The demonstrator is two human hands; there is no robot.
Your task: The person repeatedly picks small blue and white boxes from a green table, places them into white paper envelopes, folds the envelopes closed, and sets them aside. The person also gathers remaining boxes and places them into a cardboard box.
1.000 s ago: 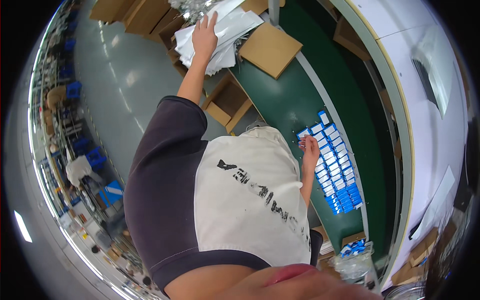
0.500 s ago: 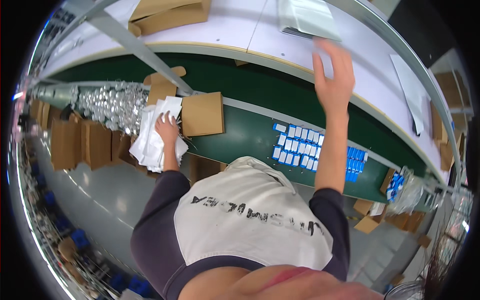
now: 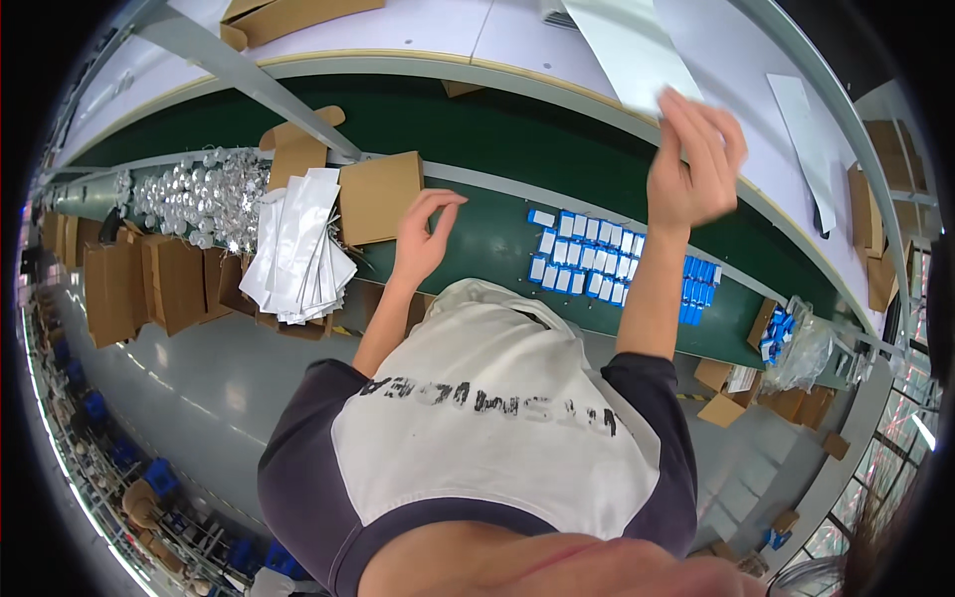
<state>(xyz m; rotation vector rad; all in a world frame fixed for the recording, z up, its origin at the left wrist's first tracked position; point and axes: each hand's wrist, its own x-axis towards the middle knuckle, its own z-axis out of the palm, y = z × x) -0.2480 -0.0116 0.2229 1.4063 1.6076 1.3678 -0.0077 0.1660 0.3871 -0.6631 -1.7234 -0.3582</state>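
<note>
My right hand (image 3: 696,169), raised over the edge of the upper white shelf, pinches the near end of a flat whitish plastic bag (image 3: 637,50). The bag stretches away across the shelf, its far end outside the picture. Over the near edge of the green bench, my left hand (image 3: 425,239) holds nothing; its fingers are bent, with the thumb a little apart. Just left of it stands a brown cardboard box (image 3: 380,199). A fanned pile of white flat bags (image 3: 298,259) lies beyond that box. Small blue packs (image 3: 582,254) with white labels lie in rows right of my left hand.
Silvery tinsel-like pieces (image 3: 204,194) heap up at the far left. Open cartons (image 3: 164,279) line the bench's near side. A metal post (image 3: 249,75) slants across the upper left. At the right are a carton of blue packs (image 3: 776,333) and clear plastic wrap (image 3: 804,353).
My left hand has left the white bag pile and moved right, past the brown box. My right hand has closed on the plastic bag and pulled it out toward the shelf edge.
</note>
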